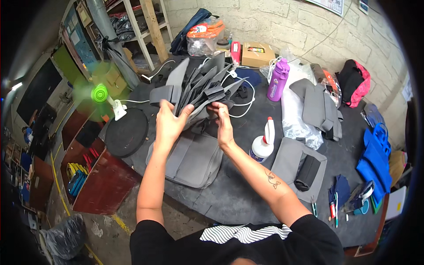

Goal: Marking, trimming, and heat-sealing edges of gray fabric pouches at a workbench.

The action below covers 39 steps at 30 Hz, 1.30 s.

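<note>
A thick bundle of grey fabric pieces (205, 88) fans out upward at the middle of the dark table, between both hands. My left hand (170, 123) is closed on its left edge, thumb on the near side. On the right edge, my right hand (224, 124) grips with bent fingers; its fingertips are partly hidden by the fabric. Just below the bundle, a grey zippered bag (192, 161) lies flat, partly covered by my forearm. A white bottle with a red-tipped spout (263, 148) stands right of my right forearm.
A purple bottle (278, 80) stands behind the spout bottle. To the right lie grey sewn panels (321, 108) and a grey piece with a black roll (289, 161). Left are a round black disc (126, 132) and a spinning green fan (100, 92). Scissors (314, 206) lie near the front edge.
</note>
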Each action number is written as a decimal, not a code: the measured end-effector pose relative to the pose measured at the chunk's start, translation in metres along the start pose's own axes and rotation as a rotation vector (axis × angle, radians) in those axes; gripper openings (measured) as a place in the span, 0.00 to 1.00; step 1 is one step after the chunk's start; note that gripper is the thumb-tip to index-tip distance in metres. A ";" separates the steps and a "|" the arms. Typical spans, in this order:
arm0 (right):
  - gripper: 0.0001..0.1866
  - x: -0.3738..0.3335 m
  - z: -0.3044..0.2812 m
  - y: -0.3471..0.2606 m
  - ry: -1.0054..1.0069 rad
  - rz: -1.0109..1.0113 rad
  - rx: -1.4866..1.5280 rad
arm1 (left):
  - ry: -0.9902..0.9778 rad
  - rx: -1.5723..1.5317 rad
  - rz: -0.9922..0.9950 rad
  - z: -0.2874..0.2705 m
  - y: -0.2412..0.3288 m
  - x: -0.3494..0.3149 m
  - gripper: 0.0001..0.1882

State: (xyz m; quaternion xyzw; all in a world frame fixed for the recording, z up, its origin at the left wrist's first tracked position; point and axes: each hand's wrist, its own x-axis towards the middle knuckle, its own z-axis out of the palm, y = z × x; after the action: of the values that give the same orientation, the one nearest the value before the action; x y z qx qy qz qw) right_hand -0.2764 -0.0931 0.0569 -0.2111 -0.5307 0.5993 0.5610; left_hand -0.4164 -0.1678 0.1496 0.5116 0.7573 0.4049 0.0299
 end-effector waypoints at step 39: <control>0.23 -0.038 -0.042 -0.014 0.014 -0.042 -0.045 | 0.540 0.030 0.223 -0.024 -0.024 -0.021 0.22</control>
State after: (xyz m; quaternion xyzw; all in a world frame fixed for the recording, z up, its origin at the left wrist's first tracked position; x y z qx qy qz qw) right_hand -0.2237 -0.1135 0.0417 -0.2167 -0.5441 0.5739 0.5724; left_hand -0.4358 -0.2020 0.1426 0.4659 0.6828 0.5159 -0.2249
